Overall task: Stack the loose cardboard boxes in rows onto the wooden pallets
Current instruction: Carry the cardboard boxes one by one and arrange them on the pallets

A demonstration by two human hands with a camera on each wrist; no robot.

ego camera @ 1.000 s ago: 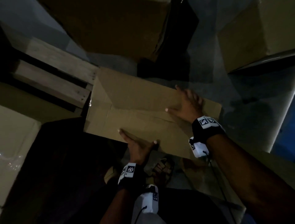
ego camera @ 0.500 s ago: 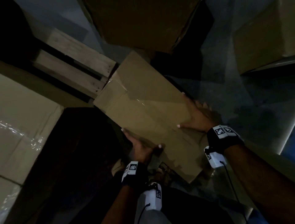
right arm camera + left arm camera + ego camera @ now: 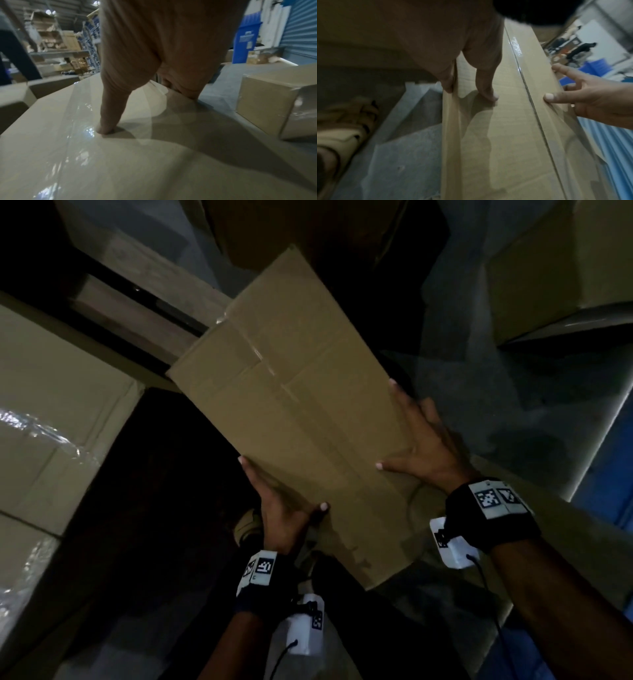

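A long brown cardboard box with clear tape along its top seam is up off the floor, tilted, its far end over the wooden pallet. My left hand grips its near left edge, thumb on top and fingers round the side. My right hand holds the right edge, thumb pressed flat on top, fingers curled over the side. In the left wrist view the left hand pinches the box edge, with the right hand opposite. The right wrist view has the right hand on the box.
A taped box stands close at the left, another box beyond the pallet, and a third box on the grey floor at the upper right, seen as box in the right wrist view. My feet are under the held box.
The box has turned from lying across me to pointing away, its far end swinging up toward the pallet. Both hands kept their hold and moved with it.
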